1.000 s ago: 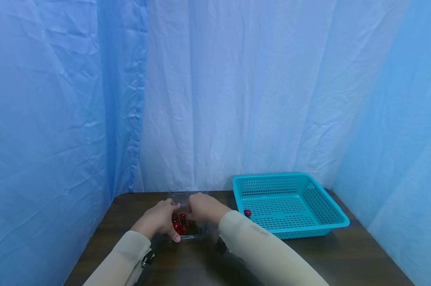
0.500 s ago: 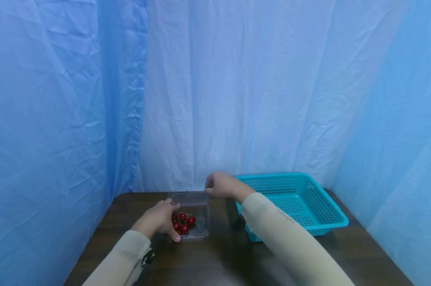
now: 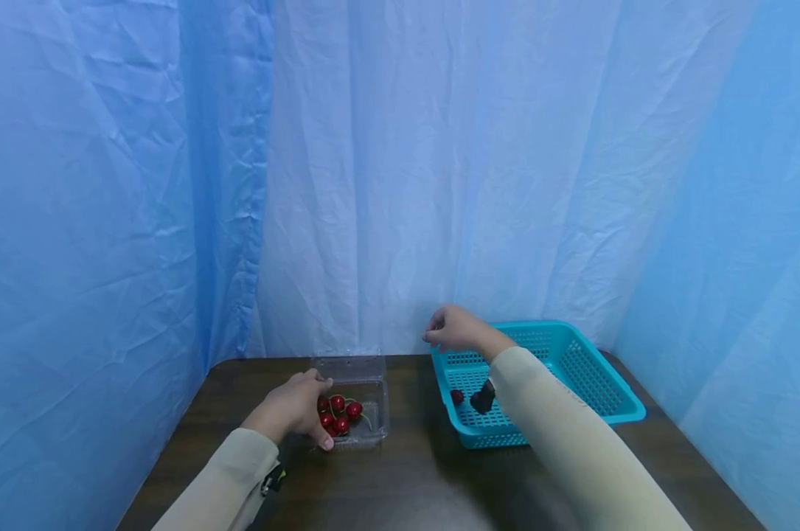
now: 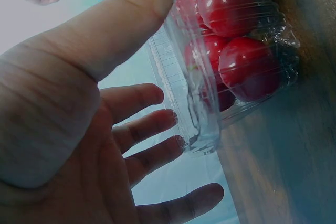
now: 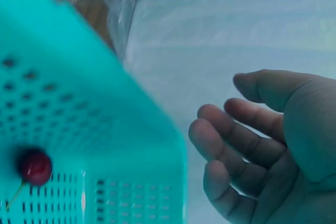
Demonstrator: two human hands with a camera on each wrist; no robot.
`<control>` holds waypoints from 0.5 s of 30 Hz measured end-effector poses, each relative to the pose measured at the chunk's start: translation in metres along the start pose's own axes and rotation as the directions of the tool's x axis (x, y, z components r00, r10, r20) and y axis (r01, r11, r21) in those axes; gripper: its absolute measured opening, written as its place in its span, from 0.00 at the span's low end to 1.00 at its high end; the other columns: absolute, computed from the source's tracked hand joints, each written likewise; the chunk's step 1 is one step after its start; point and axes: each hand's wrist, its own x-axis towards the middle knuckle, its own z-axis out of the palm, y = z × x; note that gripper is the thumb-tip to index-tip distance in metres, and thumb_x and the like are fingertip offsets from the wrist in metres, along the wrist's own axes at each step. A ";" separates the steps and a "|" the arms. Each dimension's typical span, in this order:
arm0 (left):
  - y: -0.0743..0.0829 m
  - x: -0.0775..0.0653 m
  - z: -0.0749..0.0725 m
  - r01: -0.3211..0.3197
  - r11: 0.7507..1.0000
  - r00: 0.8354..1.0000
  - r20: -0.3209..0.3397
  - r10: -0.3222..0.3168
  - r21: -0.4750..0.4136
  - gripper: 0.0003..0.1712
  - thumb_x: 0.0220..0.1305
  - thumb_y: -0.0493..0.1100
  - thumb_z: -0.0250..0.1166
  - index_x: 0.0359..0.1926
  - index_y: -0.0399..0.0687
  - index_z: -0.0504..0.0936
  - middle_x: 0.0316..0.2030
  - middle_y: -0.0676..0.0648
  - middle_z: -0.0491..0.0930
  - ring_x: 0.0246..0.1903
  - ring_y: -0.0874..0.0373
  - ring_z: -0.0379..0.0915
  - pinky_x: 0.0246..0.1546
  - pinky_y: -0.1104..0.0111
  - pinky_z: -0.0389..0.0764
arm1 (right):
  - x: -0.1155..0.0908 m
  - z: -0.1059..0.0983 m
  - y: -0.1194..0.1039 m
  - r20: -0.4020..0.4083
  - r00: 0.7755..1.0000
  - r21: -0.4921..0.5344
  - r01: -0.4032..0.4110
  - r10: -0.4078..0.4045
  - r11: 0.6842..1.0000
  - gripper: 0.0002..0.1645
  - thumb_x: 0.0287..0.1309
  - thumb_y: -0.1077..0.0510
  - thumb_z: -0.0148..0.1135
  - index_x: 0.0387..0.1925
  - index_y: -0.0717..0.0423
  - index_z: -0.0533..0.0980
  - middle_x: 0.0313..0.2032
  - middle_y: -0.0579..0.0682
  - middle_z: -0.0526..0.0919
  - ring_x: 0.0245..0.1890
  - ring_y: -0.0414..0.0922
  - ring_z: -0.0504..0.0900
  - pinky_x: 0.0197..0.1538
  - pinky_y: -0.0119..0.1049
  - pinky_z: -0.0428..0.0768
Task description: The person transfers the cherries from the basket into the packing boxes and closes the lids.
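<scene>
A clear plastic box [image 3: 373, 413] stands on the table with its lid [image 3: 349, 366] folded back. Several red cherries [image 3: 341, 423] with stems lie in its left part. Thumb and fingertips of my left hand [image 3: 292, 404] grip the box's left end, touching its wall in the left wrist view. My right hand [image 3: 458, 329] is raised by the left rim of a turquoise basket [image 3: 612, 383]. Its fingers are loosely bent, with nothing seen between them in the right wrist view. One cherry [image 5: 35, 167] with a stem lies inside the basket.
The dark wooden table [image 3: 400, 483] bears the box at left and the basket at right. Pale blue curtains [image 3: 400, 184] hang close behind and at both sides. A dark wrist device [image 3: 483, 398] hangs below my right sleeve.
My right hand has come up out of the box and moved rightward to the basket's left rim, leaving the cherries in the box visible. My left hand stays on the box.
</scene>
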 end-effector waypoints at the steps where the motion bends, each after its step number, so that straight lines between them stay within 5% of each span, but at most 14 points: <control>1: 0.000 0.000 0.000 0.001 1.000 1.000 0.000 -0.001 -0.002 0.68 0.39 0.58 0.97 0.83 0.50 0.77 0.77 0.36 0.75 0.75 0.33 0.74 0.67 0.32 0.85 | 0.000 -0.002 0.006 -0.001 1.000 0.000 -0.007 0.007 1.000 0.11 0.80 0.52 0.71 0.43 0.57 0.89 0.42 0.55 0.94 0.44 0.54 0.95 0.53 0.46 0.95; 7: -0.001 -0.001 0.001 0.003 1.000 1.000 -0.003 -0.003 -0.012 0.68 0.39 0.58 0.97 0.82 0.51 0.77 0.77 0.36 0.75 0.74 0.33 0.74 0.67 0.32 0.86 | -0.001 -0.005 0.031 0.024 0.999 -0.064 -0.047 0.049 0.997 0.17 0.78 0.54 0.70 0.31 0.59 0.85 0.28 0.51 0.87 0.30 0.45 0.85 0.36 0.40 0.86; 15: 0.000 -0.003 0.000 -0.009 1.000 1.000 -0.010 0.008 -0.014 0.68 0.39 0.57 0.97 0.83 0.51 0.77 0.77 0.37 0.76 0.74 0.34 0.75 0.67 0.33 0.86 | -0.004 0.004 0.049 0.168 0.966 -0.146 -0.172 0.195 0.974 0.11 0.74 0.53 0.77 0.52 0.53 0.90 0.49 0.55 0.93 0.47 0.54 0.94 0.56 0.59 0.95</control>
